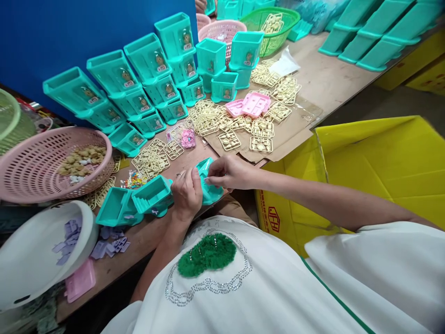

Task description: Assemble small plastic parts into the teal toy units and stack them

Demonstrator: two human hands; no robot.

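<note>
At the table's near edge, my left hand (187,192) is closed on the side of a teal plastic toy-house shell (211,194). My right hand (227,172) reaches over the shell, its fingers pinched together against the inside. A small pale purple bit shows at those fingertips, too small to name. Two more teal shells, one with moulded steps (152,195) and one box-shaped (113,206), lie left of my left hand. Loose purple plastic parts (110,245) lie in front of them.
Stacked teal boxes (130,79) line a blue panel. Cream part frames (206,117) and pink trays (256,104) lie mid-table. At left stand a pink basket (31,160) and a white bowl (28,250). A yellow carton (375,162) stands beside the table on the right.
</note>
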